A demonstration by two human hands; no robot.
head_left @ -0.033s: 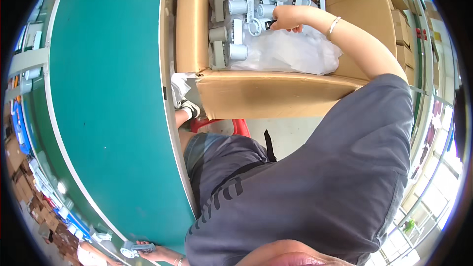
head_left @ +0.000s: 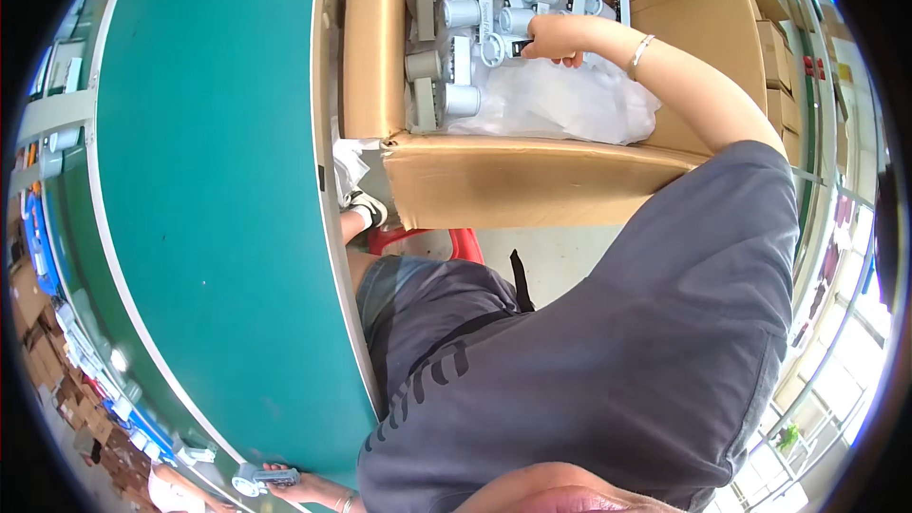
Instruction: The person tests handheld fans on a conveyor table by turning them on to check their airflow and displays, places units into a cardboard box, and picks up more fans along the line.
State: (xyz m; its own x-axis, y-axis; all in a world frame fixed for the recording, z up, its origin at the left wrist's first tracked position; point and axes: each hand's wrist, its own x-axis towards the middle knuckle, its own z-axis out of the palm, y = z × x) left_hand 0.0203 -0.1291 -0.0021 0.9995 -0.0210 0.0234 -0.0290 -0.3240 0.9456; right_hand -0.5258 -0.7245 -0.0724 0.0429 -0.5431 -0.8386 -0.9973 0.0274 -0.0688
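My right hand [head_left: 556, 36] reaches into the cardboard box [head_left: 541, 180] with its fingers closed on a light grey plastic part [head_left: 493, 50], which has a round ring and a dark end. Around it in the box stand several like grey housings [head_left: 462, 100], each a short cylinder with a flat bar. Clear plastic wrapping [head_left: 560, 100] lies beneath and beside my right hand. Down at the lower left, my left hand [head_left: 288, 486] grips another light grey part with a round end [head_left: 249, 482] over the green worktop's edge. Its dark side faces up between my fingers.
A long green worktop [head_left: 209, 190] with a pale metal rim runs along the left. Below the box a red stool [head_left: 465, 245] and a shoe [head_left: 369, 207] show. Another person's arm [head_left: 180, 486] is at the lower left rim. Stacked cartons [head_left: 774, 66] stand right of the box.
The view has shifted very slightly. Both hands keep their places and their hold on the grey parts.
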